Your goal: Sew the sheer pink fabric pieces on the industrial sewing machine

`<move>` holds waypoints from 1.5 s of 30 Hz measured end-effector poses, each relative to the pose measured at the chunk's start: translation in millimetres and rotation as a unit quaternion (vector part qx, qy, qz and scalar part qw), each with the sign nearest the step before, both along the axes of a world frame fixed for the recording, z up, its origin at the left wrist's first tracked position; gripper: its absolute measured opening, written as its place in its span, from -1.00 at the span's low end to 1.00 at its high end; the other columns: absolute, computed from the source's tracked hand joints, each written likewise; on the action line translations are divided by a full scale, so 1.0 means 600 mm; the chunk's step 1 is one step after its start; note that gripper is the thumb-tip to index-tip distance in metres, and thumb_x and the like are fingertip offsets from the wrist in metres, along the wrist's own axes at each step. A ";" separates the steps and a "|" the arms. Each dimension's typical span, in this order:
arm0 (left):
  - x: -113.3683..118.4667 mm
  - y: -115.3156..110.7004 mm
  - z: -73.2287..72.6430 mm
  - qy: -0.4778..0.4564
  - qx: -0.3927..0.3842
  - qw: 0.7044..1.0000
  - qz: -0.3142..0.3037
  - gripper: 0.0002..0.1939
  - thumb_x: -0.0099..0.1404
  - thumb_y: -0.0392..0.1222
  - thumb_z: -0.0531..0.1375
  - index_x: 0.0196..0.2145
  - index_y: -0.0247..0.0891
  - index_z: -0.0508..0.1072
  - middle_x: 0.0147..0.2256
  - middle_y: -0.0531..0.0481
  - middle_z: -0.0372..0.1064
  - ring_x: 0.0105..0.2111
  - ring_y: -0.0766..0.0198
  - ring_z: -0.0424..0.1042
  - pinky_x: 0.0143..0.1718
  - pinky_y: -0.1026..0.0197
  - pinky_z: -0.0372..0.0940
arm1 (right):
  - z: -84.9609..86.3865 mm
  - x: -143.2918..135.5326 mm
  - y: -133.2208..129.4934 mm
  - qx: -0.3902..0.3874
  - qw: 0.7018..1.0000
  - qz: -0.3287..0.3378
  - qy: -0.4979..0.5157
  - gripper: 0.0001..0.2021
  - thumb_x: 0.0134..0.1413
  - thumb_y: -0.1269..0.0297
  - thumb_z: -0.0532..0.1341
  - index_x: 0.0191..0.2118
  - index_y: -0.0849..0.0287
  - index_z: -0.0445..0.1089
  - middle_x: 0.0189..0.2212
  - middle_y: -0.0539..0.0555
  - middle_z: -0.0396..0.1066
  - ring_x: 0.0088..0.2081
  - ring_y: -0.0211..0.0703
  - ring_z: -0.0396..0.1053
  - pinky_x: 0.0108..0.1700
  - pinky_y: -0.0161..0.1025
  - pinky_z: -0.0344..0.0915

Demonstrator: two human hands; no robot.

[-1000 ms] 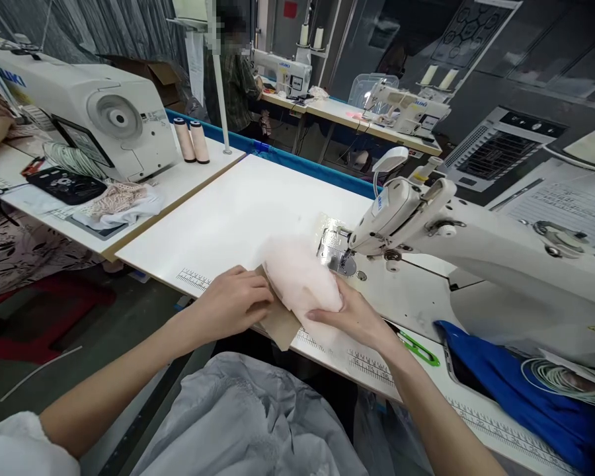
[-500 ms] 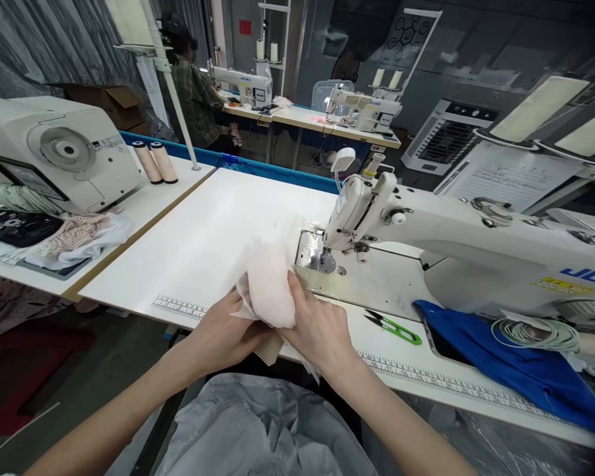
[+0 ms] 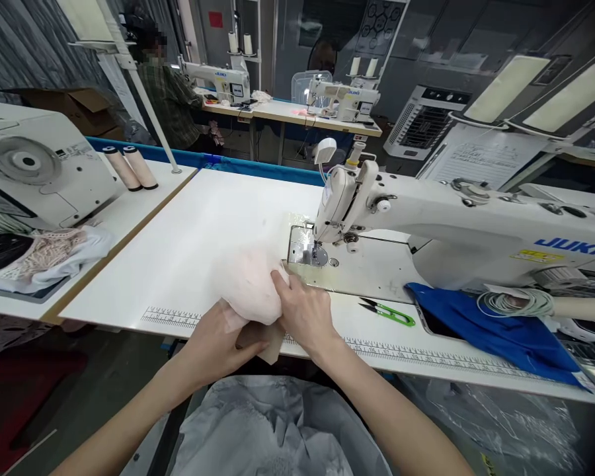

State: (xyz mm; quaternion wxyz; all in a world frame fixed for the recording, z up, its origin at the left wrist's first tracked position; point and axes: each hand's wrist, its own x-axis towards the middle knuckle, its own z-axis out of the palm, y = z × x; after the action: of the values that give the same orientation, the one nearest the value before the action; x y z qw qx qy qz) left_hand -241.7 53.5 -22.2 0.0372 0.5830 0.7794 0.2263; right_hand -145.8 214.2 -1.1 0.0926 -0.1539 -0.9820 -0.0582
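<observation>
Between my hands, over the front edge of the table, is a pale pink, rounded piece of fabric (image 3: 252, 285), partly blurred on its far side. My right hand (image 3: 305, 311) pinches its right edge, thumb on top. My left hand (image 3: 221, 340) is closed on its lower left, with thin sheer cloth across the fingers. A beige flap (image 3: 272, 345) hangs below, between the two hands. Just beyond my right hand is the needle plate (image 3: 307, 250) of the white sewing machine (image 3: 401, 205); the fabric lies apart from the needle.
Green thread snips (image 3: 389, 312) lie right of my right hand. Farther right are blue cloth (image 3: 486, 330) and a coil of pale cord (image 3: 513, 303). A printed ruler (image 3: 371, 348) runs along the front edge. Two thread cones (image 3: 131, 168) stand left; a person (image 3: 166, 99) is at the back.
The pink fabric has swung to the left and spread wider, its rounded face turned up more. My left hand has shifted slightly down and left. The whole view has turned a little right.
</observation>
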 end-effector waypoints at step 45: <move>0.005 -0.074 -0.043 0.187 0.038 0.979 -0.070 -0.32 0.35 -0.30 -0.10 0.37 0.13 -0.09 0.26 0.04 0.18 0.19 -0.08 0.26 0.03 -0.15 0.16 | 0.110 0.229 0.350 -0.134 0.988 -0.002 -0.083 -0.16 -0.06 0.66 0.01 0.40 0.27 -0.16 0.39 0.22 -0.13 0.38 0.09 -0.10 0.32 0.08 0.05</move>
State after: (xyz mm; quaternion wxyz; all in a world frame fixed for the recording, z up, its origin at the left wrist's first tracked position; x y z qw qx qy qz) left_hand -238.5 9.1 -47.9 -0.1153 0.6691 0.7208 0.1395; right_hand -8.5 424.4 64.7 -0.0111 -0.1617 -0.9849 0.0609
